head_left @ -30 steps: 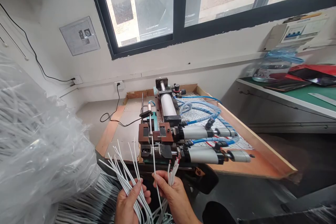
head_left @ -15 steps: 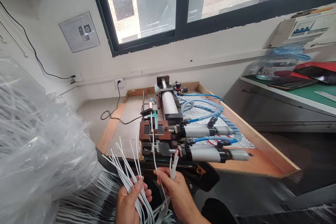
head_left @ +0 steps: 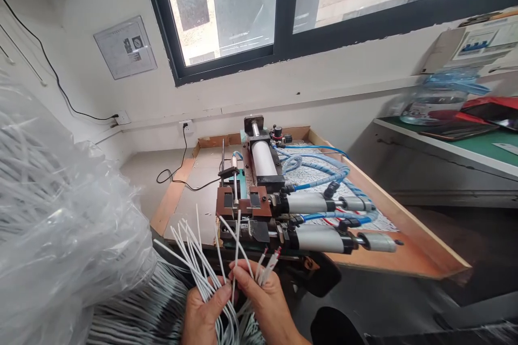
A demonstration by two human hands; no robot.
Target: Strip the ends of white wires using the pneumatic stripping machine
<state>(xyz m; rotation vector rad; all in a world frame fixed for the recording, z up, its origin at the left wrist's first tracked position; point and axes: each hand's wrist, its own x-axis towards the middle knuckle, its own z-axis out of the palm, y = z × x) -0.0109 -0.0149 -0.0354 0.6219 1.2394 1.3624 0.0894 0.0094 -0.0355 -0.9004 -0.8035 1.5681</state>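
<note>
My left hand point(head_left: 206, 307) is closed around a fanned bundle of white cables point(head_left: 190, 250), their ends pointing up and forward. Close beside it, my right hand point(head_left: 261, 294) pinches a single white cable point(head_left: 237, 237) between thumb and forefinger. A smaller group of cables with reddish tips point(head_left: 270, 267) is tucked in the same hand. Just beyond both hands stands a pneumatic machine point(head_left: 243, 202) with brown blocks, dark jaws and silver cylinders. The pinched cable's end rises in front of the jaws; whether it touches them I cannot tell.
Clear plastic wrapping point(head_left: 68, 215) over many more cables fills the left side. A wooden-edged tray point(head_left: 404, 226) surrounds the machine, with blue air hoses point(head_left: 319, 172) on its right. A green-topped table point(head_left: 489, 140) stands at the far right, holding a water jug point(head_left: 437, 97).
The cable in my right hand has come back out of the machine, and the jaws have shifted apart. My right hand has moved left, closer to my left hand.
</note>
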